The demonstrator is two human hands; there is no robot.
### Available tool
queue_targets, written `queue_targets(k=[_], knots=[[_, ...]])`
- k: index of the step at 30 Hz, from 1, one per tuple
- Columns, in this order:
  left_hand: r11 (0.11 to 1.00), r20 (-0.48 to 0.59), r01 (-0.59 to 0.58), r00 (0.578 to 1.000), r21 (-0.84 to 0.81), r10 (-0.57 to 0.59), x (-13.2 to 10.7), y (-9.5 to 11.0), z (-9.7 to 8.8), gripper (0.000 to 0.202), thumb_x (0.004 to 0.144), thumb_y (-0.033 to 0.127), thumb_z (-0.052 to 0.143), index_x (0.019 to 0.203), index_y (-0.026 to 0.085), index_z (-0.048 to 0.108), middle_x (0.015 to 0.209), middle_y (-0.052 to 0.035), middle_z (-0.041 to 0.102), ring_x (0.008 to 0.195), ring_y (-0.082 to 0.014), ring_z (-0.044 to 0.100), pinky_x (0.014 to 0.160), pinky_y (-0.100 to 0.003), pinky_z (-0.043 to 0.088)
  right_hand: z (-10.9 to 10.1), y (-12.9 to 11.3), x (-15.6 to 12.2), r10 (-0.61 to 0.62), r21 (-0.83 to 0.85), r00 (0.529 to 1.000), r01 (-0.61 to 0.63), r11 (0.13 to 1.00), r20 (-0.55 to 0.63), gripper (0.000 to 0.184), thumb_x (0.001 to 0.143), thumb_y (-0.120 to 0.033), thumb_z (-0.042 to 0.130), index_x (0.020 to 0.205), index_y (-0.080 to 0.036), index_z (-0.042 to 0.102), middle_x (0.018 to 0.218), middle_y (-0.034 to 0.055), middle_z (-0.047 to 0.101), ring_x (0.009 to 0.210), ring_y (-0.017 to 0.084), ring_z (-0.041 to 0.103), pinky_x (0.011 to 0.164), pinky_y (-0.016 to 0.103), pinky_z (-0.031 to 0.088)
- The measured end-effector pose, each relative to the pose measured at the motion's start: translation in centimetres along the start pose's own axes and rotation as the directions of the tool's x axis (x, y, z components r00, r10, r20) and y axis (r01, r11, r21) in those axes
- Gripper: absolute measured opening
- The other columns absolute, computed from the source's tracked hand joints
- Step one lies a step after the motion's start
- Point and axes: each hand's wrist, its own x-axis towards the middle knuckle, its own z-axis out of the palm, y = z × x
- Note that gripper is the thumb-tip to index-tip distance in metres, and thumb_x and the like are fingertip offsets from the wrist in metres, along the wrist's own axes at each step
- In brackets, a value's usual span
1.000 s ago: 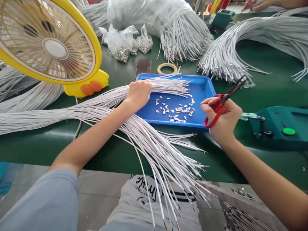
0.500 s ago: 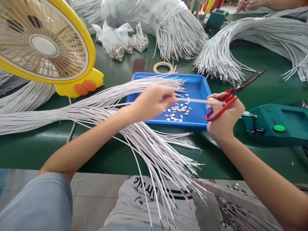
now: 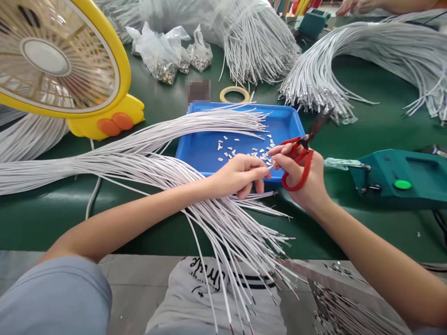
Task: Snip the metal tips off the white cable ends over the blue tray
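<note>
My right hand [image 3: 309, 179] holds red-handled scissors [image 3: 307, 167], their dark blades pointing up and away. Its thumb and fingertips meet my left hand [image 3: 240, 174], which pinches a white cable [image 3: 271, 166]; only a short bit of that cable shows between the fingertips. Both hands are over the front edge of a blue tray [image 3: 185, 160], where small silvery metal pieces [image 3: 230, 151] lie scattered. One bundle of white cables [image 3: 209, 122] reaches over the tray. Under my left forearm, another bundle [image 3: 237, 228] fans out past the table edge, its ends showing coloured wires.
A yellow fan [image 3: 122, 60] stands at the left. Bags of metal parts [image 3: 165, 70], a tape roll [image 3: 234, 88] and more cable bundles [image 3: 258, 46] lie behind the tray. A green machine [image 3: 401, 170] sits at right. Another person's hand [image 3: 363, 6] shows at top right.
My hands have come together, lower and nearer the tray's front edge. The white strip stretched between them is now mostly hidden. My right hand moved left with the scissors.
</note>
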Motion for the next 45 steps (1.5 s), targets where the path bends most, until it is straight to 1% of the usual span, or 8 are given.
queue_targets(k=[3, 5, 8, 11, 16, 26, 36, 45], knots=[[0.988, -0.108, -0.131, 0.984, 0.083, 0.140, 0.4, -0.6, -0.3, 0.022, 0.085, 0.026, 0.054, 0.077, 0.008, 0.063, 0.066, -0.0021, 0.062, 0.053, -0.0057, 0.057, 0.051, -0.016, 0.045, 0.1, -0.1, -0.2, 0.046, 0.087, 0.998, -0.049, 0.995, 0.032, 0.014, 0.070, -0.014, 0.067, 0.074, -0.019, 0.055, 0.078, -0.0005, 0.067, 0.059, 0.010, 0.054, 0.060, 0.025, 0.046], [0.968, -0.210, -0.193, 0.952, 0.157, 0.224, 0.3, -0.5, -0.3, 0.023, 0.083, 0.028, 0.059, 0.076, 0.008, 0.067, 0.066, -0.0027, 0.062, 0.063, -0.0074, 0.056, 0.060, -0.017, 0.046, 0.1, -0.2, -0.2, 0.043, 0.123, 0.998, -0.048, 0.991, 0.043, 0.012, 0.071, -0.013, 0.065, 0.074, -0.019, 0.055, 0.076, -0.0008, 0.067, 0.057, 0.009, 0.054, 0.058, 0.025, 0.046], [0.961, -0.268, -0.195, 0.932, 0.195, 0.244, 0.2, -0.3, -0.3, 0.027, 0.078, 0.033, 0.065, 0.074, 0.007, 0.070, 0.066, -0.0038, 0.063, 0.065, -0.0089, 0.053, 0.061, -0.020, 0.043, 0.2, -0.2, -0.4, 0.021, 0.088, 0.997, -0.027, 0.996, 0.068, 0.016, 0.070, -0.012, 0.068, 0.074, -0.019, 0.054, 0.077, -0.0009, 0.067, 0.064, 0.010, 0.059, 0.062, 0.025, 0.048], [0.963, -0.274, -0.199, 0.930, 0.181, 0.244, 0.2, -0.1, -0.1, 0.027, 0.074, 0.032, 0.069, 0.072, 0.006, 0.070, 0.062, -0.0023, 0.060, 0.060, -0.0076, 0.048, 0.057, -0.020, 0.040, 0.3, -0.1, -0.7, -0.035, 0.033, 0.993, 0.031, 0.999, 0.109, 0.020, 0.069, -0.013, 0.072, 0.074, -0.020, 0.054, 0.079, -0.0013, 0.067, 0.075, 0.012, 0.063, 0.070, 0.026, 0.053], [0.969, -0.256, -0.200, 0.939, 0.144, 0.231, 0.2, 0.1, 0.0, 0.017, 0.073, 0.025, 0.069, 0.070, 0.007, 0.069, 0.055, 0.0020, 0.057, 0.051, -0.0037, 0.044, 0.053, -0.017, 0.038, 0.4, 0.2, -0.9, -0.076, -0.034, 0.990, 0.081, 0.996, 0.118, 0.020, 0.070, -0.015, 0.072, 0.072, -0.020, 0.053, 0.077, -0.0032, 0.066, 0.074, 0.011, 0.064, 0.071, 0.026, 0.054], [0.956, -0.297, -0.142, 0.930, 0.257, 0.218, -0.1, 0.2, -0.1, 0.016, 0.072, 0.024, 0.068, 0.074, 0.008, 0.072, 0.060, -0.0030, 0.063, 0.045, -0.0062, 0.052, 0.041, -0.017, 0.043, 0.3, -0.1, -0.8, -0.131, -0.115, 0.990, 0.136, 0.984, 0.057, 0.019, 0.071, -0.014, 0.071, 0.069, -0.020, 0.053, 0.077, -0.0032, 0.066, 0.072, 0.011, 0.060, 0.067, 0.026, 0.051], [0.957, -0.310, -0.152, 0.923, 0.248, 0.227, 0.2, -0.4, -0.2, 0.014, 0.077, 0.019, 0.062, 0.071, 0.008, 0.068, 0.058, -0.0015, 0.060, 0.043, -0.0030, 0.046, 0.042, -0.015, 0.037, 0.6, -0.3, -0.9, -0.087, -0.117, 0.995, 0.093, 0.989, 0.054, 0.019, 0.070, -0.011, 0.069, 0.069, -0.020, 0.053, 0.072, -0.0033, 0.063, 0.069, 0.011, 0.060, 0.069, 0.028, 0.051], [0.963, -0.227, -0.166, 0.950, 0.212, 0.214, 0.6, -0.5, -0.8, 0.021, 0.081, 0.015, 0.054, 0.064, 0.010, 0.065, 0.060, -0.0005, 0.060, 0.059, -0.0063, 0.053, 0.060, -0.019, 0.043, -0.1, 0.3, -0.5, -0.048, -0.160, 0.998, 0.052, 0.986, 0.028, 0.021, 0.070, -0.021, 0.072, 0.068, -0.023, 0.051, 0.073, -0.0018, 0.063, 0.071, 0.014, 0.060, 0.070, 0.031, 0.052]])
